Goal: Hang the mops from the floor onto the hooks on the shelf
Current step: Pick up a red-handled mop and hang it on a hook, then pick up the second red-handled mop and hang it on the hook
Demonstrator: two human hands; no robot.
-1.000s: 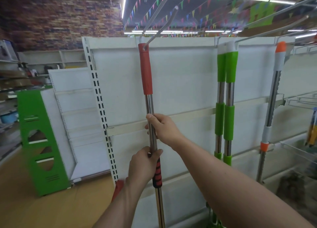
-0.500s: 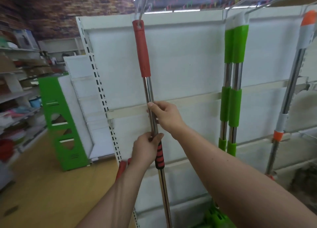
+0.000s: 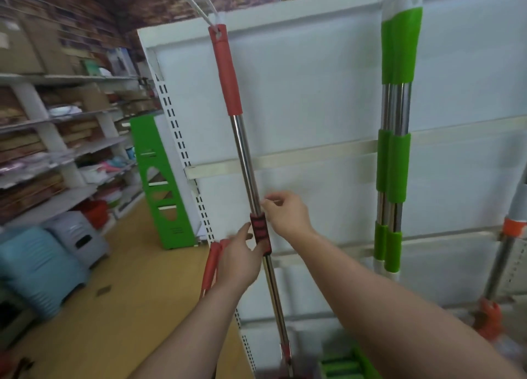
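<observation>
A red-handled mop (image 3: 228, 73) with a steel pole hangs by its top hole from a white wire hook (image 3: 204, 9) on the white shelf (image 3: 310, 99). My left hand (image 3: 239, 260) is just left of the pole's black-and-red grip (image 3: 261, 233), fingers relaxed, holding nothing. My right hand (image 3: 286, 213) hovers just right of the pole with loosely bent fingers, off the steel. Behind my left hand stands another red mop handle (image 3: 211, 264), partly hidden. Two green-handled mops (image 3: 396, 156) hang to the right, and an orange-and-grey one (image 3: 513, 230) is at the far right edge.
A green shelf end panel (image 3: 155, 185) stands left of the white shelf. Blue (image 3: 37, 267) and grey (image 3: 78, 236) plastic stools sit on the wooden floor at left, below wall shelves (image 3: 57, 116) full of boxes and goods. Green mop heads (image 3: 342, 364) lie at the shelf's foot.
Both hands gripped the steel pole before; now they have let go and opened beside it. The mop hangs on its own from the hook. My view has turned left and down.
</observation>
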